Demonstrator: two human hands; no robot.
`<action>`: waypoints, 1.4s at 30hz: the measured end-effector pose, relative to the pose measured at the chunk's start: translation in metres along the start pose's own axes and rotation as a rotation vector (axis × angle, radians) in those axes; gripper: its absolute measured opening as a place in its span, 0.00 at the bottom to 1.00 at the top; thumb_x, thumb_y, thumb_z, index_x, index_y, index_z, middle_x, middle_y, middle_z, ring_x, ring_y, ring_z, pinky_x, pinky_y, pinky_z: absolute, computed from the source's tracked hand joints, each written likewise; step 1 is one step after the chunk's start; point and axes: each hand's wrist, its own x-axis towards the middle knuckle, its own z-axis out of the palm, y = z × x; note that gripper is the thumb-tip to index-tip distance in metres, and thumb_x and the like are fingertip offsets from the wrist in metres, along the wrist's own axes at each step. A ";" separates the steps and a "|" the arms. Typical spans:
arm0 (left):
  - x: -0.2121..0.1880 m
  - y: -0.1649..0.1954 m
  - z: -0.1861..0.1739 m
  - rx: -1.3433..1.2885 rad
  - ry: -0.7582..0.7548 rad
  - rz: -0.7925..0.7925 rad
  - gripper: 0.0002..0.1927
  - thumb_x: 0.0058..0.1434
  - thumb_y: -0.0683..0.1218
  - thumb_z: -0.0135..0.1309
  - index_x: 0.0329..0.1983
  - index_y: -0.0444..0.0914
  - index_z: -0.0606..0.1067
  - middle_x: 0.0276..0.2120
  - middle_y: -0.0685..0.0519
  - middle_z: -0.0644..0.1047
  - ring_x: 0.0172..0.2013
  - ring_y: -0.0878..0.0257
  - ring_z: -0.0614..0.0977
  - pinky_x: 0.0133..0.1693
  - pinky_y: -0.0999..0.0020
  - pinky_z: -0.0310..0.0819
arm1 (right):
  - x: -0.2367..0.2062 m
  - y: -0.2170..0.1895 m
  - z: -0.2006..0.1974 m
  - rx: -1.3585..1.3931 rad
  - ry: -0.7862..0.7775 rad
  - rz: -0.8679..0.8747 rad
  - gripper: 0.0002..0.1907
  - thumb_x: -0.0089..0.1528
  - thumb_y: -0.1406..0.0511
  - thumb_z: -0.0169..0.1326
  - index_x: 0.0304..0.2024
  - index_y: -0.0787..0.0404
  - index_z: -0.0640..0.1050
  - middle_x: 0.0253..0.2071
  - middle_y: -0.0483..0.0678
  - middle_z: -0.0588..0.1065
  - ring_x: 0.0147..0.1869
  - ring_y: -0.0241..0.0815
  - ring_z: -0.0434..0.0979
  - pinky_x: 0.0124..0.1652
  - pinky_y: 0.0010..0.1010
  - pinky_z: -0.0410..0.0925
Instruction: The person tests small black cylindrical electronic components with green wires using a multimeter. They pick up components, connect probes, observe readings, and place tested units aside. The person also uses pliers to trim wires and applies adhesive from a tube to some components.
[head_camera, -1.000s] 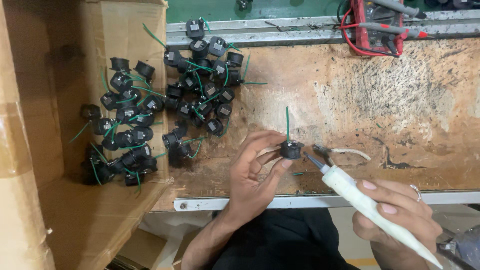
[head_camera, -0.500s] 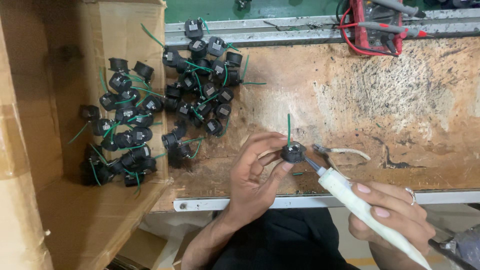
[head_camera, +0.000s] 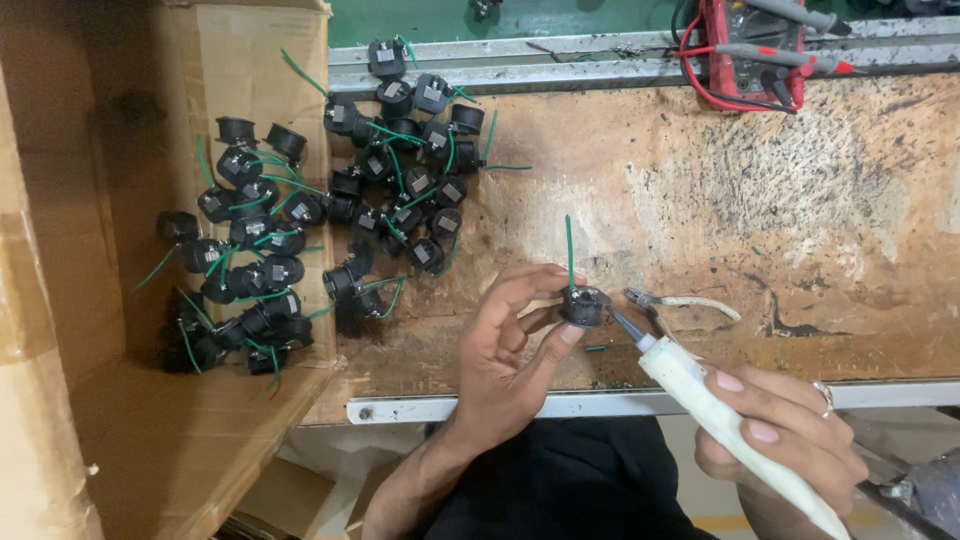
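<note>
Pinched between thumb and fingertips of the left hand (head_camera: 510, 345), a small round black plastic part (head_camera: 585, 306) with one green wire (head_camera: 570, 250) standing up from it, held just above the near edge of the worn, stained brown wooden desk (head_camera: 760, 200). Clasped in the right hand (head_camera: 780, 430), a long white glue tube (head_camera: 720, 420), its grey nozzle tip (head_camera: 628, 328) meeting the part's right side; whether truly touching or a hair apart, not clear from this view. Long axis of the tube running from lower right up to upper left, so the part lying up and to the left of the right hand, with the left hand nearer and already on it. Just beyond the nozzle, small pliers with pale handles (head_camera: 670, 302) lying flat on the desk. Farther left, a loose heap of like black parts with green wires (head_camera: 400, 200) on the desk, and a second heap (head_camera: 245, 260) in an open brown cardboard box (head_camera: 120, 420) beside it. At the far edge, a grey metal rail (head_camera: 600, 55) and a red meter with red and black leads (head_camera: 755, 45). Along the near edge, a pale metal strip (head_camera: 560, 405); below it, dark clothing
</note>
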 end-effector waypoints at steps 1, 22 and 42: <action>0.000 0.000 0.000 -0.002 -0.001 -0.001 0.20 0.70 0.32 0.54 0.63 0.31 0.67 0.63 0.45 0.68 0.63 0.57 0.77 0.66 0.60 0.76 | -0.001 -0.002 -0.002 -0.005 -0.026 0.058 0.19 0.60 0.62 0.64 0.42 0.63 0.69 0.41 0.59 0.80 0.42 0.54 0.86 0.41 0.36 0.80; 0.004 0.010 0.005 0.283 0.004 0.088 0.19 0.66 0.31 0.59 0.59 0.30 0.73 0.59 0.45 0.71 0.58 0.60 0.80 0.60 0.66 0.81 | -0.003 0.001 -0.004 0.077 -0.080 0.101 0.19 0.58 0.66 0.65 0.43 0.63 0.69 0.40 0.63 0.79 0.44 0.57 0.85 0.43 0.39 0.80; 0.005 0.000 -0.004 0.159 -0.173 -0.117 0.20 0.67 0.33 0.54 0.62 0.33 0.72 0.56 0.47 0.75 0.57 0.60 0.80 0.62 0.65 0.76 | 0.036 0.032 -0.005 -0.155 -0.189 0.534 0.09 0.70 0.76 0.60 0.53 0.70 0.80 0.51 0.58 0.78 0.54 0.45 0.79 0.56 0.27 0.72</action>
